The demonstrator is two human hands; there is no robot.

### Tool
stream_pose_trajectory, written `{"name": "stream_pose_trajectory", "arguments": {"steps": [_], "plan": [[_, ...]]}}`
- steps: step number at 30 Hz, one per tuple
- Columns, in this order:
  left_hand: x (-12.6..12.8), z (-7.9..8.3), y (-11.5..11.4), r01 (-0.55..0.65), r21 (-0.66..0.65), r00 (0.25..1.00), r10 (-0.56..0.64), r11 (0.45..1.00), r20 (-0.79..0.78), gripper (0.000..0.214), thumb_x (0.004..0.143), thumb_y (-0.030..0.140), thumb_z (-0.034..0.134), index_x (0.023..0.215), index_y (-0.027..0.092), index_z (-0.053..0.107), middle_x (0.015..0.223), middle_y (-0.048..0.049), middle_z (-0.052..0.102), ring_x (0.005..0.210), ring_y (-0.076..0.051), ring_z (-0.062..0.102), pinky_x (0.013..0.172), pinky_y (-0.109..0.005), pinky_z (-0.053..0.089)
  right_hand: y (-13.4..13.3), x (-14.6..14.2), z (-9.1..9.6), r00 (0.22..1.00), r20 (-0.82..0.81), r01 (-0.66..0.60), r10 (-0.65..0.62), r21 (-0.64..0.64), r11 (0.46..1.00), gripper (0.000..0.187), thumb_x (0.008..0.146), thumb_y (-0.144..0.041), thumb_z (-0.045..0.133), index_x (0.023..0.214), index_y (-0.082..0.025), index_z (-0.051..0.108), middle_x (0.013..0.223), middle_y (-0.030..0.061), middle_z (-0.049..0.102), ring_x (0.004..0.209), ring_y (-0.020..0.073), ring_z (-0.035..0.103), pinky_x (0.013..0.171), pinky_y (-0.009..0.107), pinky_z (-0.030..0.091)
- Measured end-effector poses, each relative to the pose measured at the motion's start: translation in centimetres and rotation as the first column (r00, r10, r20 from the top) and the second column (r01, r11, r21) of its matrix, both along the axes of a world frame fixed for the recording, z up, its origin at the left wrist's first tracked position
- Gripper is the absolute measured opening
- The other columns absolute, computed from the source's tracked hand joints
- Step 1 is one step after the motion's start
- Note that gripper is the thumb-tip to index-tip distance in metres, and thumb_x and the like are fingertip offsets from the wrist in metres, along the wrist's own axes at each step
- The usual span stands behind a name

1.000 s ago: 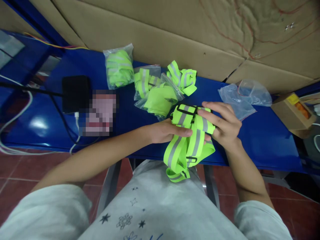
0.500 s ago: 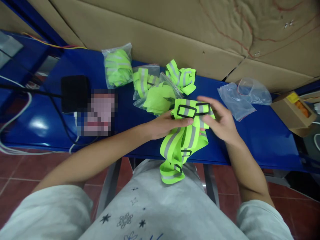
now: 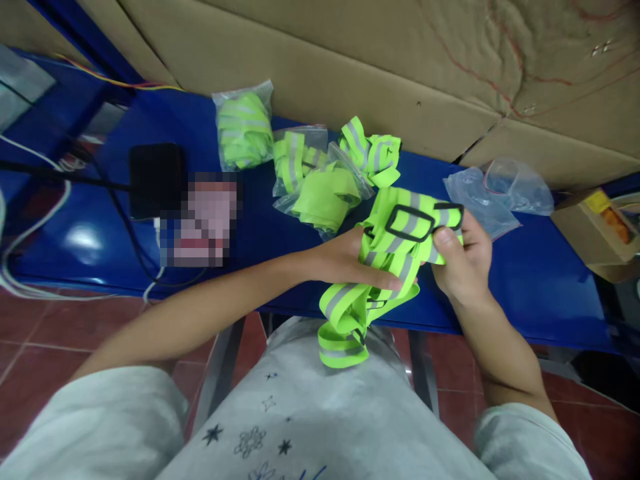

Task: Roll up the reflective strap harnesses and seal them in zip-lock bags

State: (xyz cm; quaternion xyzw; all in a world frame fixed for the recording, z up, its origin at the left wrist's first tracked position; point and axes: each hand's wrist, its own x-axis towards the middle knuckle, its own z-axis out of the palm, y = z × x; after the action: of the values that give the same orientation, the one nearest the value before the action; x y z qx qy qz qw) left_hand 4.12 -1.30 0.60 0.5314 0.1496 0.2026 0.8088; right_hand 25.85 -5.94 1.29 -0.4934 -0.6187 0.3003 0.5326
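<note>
A bundle of neon-yellow reflective strap [image 3: 345,300] with a grey stripe and black buckles is held between both my hands above the table's front edge. My left hand [image 3: 357,263] grips the folded part from the left, its thumb across the front and its other fingers hidden behind the strap. On the right, my right hand [image 3: 465,257] pinches the strap's end beside a black buckle [image 3: 449,215], thumb in front. A larger black buckle [image 3: 411,223] lies on the front of the folds. Loose loops hang below toward my shirt.
Behind the hands lie bagged neon straps [image 3: 325,197], a fuller bag [image 3: 245,130] and a loose strap bundle [image 3: 373,152]. Clear plastic bags [image 3: 500,193] and an open cardboard box [image 3: 595,230] sit to the right. A black box [image 3: 156,180] with cables is at left on the blue table [image 3: 540,287].
My right hand has moved slightly right and closed on the strap's end, pulling it outward. The folded part with its buckles has shifted right and tilted. My left thumb is lower on the folds.
</note>
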Motion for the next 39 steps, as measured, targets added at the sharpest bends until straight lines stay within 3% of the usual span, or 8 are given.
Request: {"name": "stream_pose_trajectory", "arguments": {"steps": [5, 13, 16, 21, 27, 31, 34, 39], "plan": [[0.0, 0.1, -0.2, 0.012, -0.134, 0.999, -0.005, 0.991, 0.050, 0.035, 0.083, 0.029, 0.089, 0.112, 0.016, 0.076, 0.110, -0.0104, 0.082, 0.108, -0.028, 0.079, 0.093, -0.042, 0.064, -0.1, 0.3, -0.7, 0.953, 0.258, 0.056, -0.156, 0.358, 0.932, 0.036, 0.094, -0.049, 0.074, 0.121, -0.026, 0.068, 0.103, 0.0070, 0.073, 0.088, 0.0239, 0.071, 0.075, 0.039, 0.060], [0.1, -0.1, 0.0, 0.040, -0.264, 0.983, 0.009, 0.964, 0.183, 0.047, 0.081, 0.039, 0.092, 0.120, 0.018, 0.075, 0.116, -0.0119, 0.081, 0.110, -0.025, 0.078, 0.097, -0.035, 0.062, 0.2, 0.4, -0.4, 0.856, 0.473, -0.100, -0.209, 0.549, 0.830, 0.041, 0.097, -0.035, 0.071, 0.137, -0.028, 0.064, 0.110, 0.0089, 0.075, 0.099, 0.0278, 0.073, 0.086, 0.043, 0.061], [0.0, -0.3, 0.3, 0.033, -0.322, 0.963, 0.056, 0.946, 0.263, 0.065, 0.076, 0.048, 0.095, 0.131, 0.024, 0.069, 0.123, -0.0087, 0.079, 0.112, -0.026, 0.077, 0.101, -0.038, 0.061, 0.7, 1.0, 0.1, 0.792, 0.581, -0.236, -0.185, 0.572, 0.786, 0.043, 0.099, -0.028, 0.069, 0.142, -0.032, 0.064, 0.118, 0.0066, 0.075, 0.106, 0.0260, 0.074, 0.093, 0.042, 0.060], [-0.3, -0.6, 0.4, -0.078, -0.413, 0.946, 0.198, 0.907, 0.257, 0.086, 0.065, 0.054, 0.099, 0.140, 0.035, 0.060, 0.128, -0.0033, 0.075, 0.108, -0.029, 0.078, 0.097, -0.044, 0.063, 1.2, 1.6, 0.2, 0.760, 0.616, -0.224, -0.207, 0.547, 0.806, 0.043, 0.104, -0.029, 0.061, 0.146, -0.040, 0.064, 0.131, 0.0056, 0.068, 0.119, 0.0272, 0.071, 0.104, 0.045, 0.056], [0.0, 0.1, 0.5, -0.334, -0.498, 0.892, 0.440, 0.800, 0.109, 0.059, 0.072, 0.036, 0.096, 0.124, 0.026, 0.070, 0.113, -0.0007, 0.079, 0.104, -0.025, 0.076, 0.093, -0.037, 0.061, 2.1, 1.4, -0.7, 0.647, 0.705, -0.259, -0.291, 0.562, 0.785, 0.054, 0.105, -0.022, 0.056, 0.154, -0.045, 0.054, 0.135, 0.0022, 0.068, 0.126, 0.0252, 0.067, 0.105, 0.046, 0.056], [-0.3, 1.2, 1.2, -0.421, -0.492, 0.859, 0.509, 0.762, 0.054, 0.043, 0.072, 0.013, 0.084, 0.114, 0.021, 0.074, 0.103, -0.0004, 0.080, 0.098, -0.024, 0.078, 0.089, -0.036, 0.061, 2.2, 0.9, -0.7, 0.727, 0.621, -0.150, -0.292, 0.560, 0.815, 0.052, 0.104, -0.019, 0.054, 0.153, -0.035, 0.054, 0.142, 0.0082, 0.063, 0.132, 0.0277, 0.063, 0.108, 0.049, 0.055], [-0.8, 1.9, 2.1, -0.456, -0.446, 0.832, 0.547, 0.770, 0.094, 0.032, 0.077, 0.013, 0.077, 0.108, 0.020, 0.076, 0.101, -0.0021, 0.080, 0.103, -0.027, 0.078, 0.090, -0.039, 0.063, 1.5, 0.1, -0.4, 0.837, 0.459, -0.011, -0.298, 0.559, 0.829, 0.030, 0.102, -0.022, 0.059, 0.131, -0.029, 0.067, 0.114, 0.0081, 0.070, 0.112, 0.0253, 0.069, 0.097, 0.044, 0.058], [-1.0, 2.0, 2.4, -0.568, -0.350, 0.755, 0.641, 0.745, 0.137, 0.048, 0.073, 0.006, 0.078, 0.117, 0.022, 0.072, 0.101, 0.0005, 0.078, 0.105, -0.025, 0.077, 0.088, -0.034, 0.063, 0.1, -1.7, -0.9, 0.938, 0.346, -0.060, -0.007, 0.181, 0.982, 0.008, 0.103, -0.031, 0.064, 0.106, -0.024, 0.067, 0.089, 0.0019, 0.071, 0.076, 0.0150, 0.067, 0.069, 0.030, 0.055]]}}
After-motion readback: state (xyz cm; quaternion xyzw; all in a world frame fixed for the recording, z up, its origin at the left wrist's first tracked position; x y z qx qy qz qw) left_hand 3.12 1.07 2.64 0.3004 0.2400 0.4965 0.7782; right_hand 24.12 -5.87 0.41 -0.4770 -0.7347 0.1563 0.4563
